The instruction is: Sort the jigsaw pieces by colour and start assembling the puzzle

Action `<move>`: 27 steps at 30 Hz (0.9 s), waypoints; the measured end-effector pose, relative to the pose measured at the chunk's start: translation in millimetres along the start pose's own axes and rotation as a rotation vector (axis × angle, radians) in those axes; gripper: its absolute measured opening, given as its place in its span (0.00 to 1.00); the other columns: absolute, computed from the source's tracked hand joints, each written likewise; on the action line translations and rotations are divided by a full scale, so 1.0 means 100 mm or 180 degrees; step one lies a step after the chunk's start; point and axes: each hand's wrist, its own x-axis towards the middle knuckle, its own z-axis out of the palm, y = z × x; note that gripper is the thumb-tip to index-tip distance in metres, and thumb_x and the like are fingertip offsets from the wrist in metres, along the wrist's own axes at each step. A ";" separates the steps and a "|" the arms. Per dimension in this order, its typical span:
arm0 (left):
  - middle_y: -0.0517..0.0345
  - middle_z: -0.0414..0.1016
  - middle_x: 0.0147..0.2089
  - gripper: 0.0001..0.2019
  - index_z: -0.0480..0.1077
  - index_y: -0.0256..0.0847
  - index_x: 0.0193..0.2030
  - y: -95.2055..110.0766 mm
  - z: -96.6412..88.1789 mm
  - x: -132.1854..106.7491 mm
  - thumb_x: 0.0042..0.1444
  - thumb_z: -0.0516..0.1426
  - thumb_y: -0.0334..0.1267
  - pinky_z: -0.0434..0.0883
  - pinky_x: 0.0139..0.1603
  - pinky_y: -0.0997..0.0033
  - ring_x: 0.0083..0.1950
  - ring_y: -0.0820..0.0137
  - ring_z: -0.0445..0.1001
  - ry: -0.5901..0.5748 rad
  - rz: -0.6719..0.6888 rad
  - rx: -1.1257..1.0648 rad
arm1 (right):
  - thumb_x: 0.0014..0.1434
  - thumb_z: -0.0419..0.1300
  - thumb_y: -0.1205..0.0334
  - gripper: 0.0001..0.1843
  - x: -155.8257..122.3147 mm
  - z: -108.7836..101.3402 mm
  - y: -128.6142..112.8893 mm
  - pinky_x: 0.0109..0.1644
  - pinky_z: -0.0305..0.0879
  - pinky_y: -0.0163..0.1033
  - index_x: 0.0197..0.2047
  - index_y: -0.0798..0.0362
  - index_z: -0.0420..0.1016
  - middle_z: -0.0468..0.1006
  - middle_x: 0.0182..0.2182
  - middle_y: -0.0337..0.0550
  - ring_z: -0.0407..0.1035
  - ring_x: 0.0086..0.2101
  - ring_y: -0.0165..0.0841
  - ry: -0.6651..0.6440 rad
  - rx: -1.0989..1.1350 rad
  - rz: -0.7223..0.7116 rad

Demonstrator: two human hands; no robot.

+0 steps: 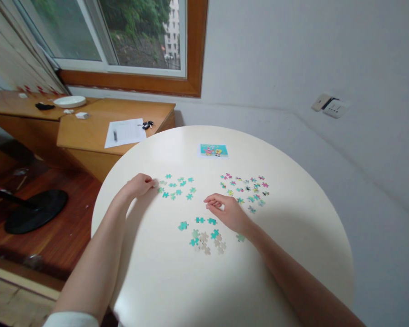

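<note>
At the left edge of a loose group of green jigsaw pieces (179, 192), my left hand (139, 185) is closed in a pinch, with a pale jigsaw piece (156, 183) at its fingertips. My right hand (225, 210) hovers over the middle of the table, fingers loosely curled and slightly apart, with nothing visible between them. It lies between a multicoloured group of pieces (247, 188) and a nearer cluster of pieces (214, 234), some turned grey side up. One green piece (240, 237) sits by my right wrist. A cartoon picture card (213, 151) lies at the back.
The round white table (163, 281) stands against a wall with a socket (334, 108). Behind on the left, a wooden cabinet (112, 106) carries a sheet of paper (126, 132), keys (147, 125) and a white plate (70, 101). A black round stand base (36, 211) is on the floor.
</note>
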 end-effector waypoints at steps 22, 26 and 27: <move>0.46 0.79 0.36 0.13 0.73 0.42 0.28 0.05 0.04 0.01 0.54 0.50 0.44 0.61 0.52 0.47 0.44 0.51 0.75 0.0358 -0.0280 0.0484 | 0.56 0.55 0.62 0.09 -0.01 0.01 0.01 0.40 0.69 0.37 0.37 0.53 0.75 0.79 0.30 0.42 0.72 0.33 0.31 -0.0073 -0.0055 0.0005; 0.47 0.79 0.36 0.14 0.73 0.43 0.28 0.03 0.03 0.03 0.54 0.51 0.47 0.61 0.52 0.48 0.44 0.51 0.75 0.0354 -0.0314 0.0482 | 0.56 0.56 0.62 0.09 -0.01 0.02 0.01 0.41 0.69 0.38 0.37 0.53 0.75 0.79 0.30 0.42 0.72 0.33 0.31 -0.0070 -0.0051 0.0002; 0.48 0.79 0.36 0.14 0.73 0.43 0.28 0.03 0.03 0.03 0.54 0.51 0.48 0.61 0.52 0.48 0.44 0.51 0.75 0.0346 -0.0319 0.0480 | 0.56 0.56 0.62 0.08 -0.01 0.02 0.01 0.41 0.69 0.37 0.37 0.53 0.75 0.79 0.30 0.42 0.72 0.33 0.31 -0.0074 -0.0048 0.0006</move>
